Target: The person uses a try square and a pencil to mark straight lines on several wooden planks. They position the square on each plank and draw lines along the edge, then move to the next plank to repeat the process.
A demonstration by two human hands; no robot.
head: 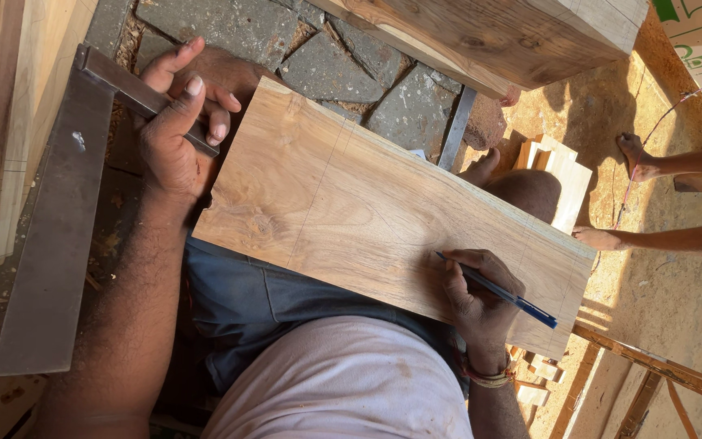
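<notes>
Right hand pinched a blue pen on the plank.
At nine o'clock, left hand fingers gripped a try square; the knee-balanced plank risked tipping, skewing lines.

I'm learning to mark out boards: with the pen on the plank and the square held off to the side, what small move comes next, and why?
Probably bring the metal square onto the wooden plank. The left hand holds it off the plank's left end, while the right hand rests the blue pen tip on the bare face with no straightedge beside it. One pencil line already crosses the plank farther left.
</notes>
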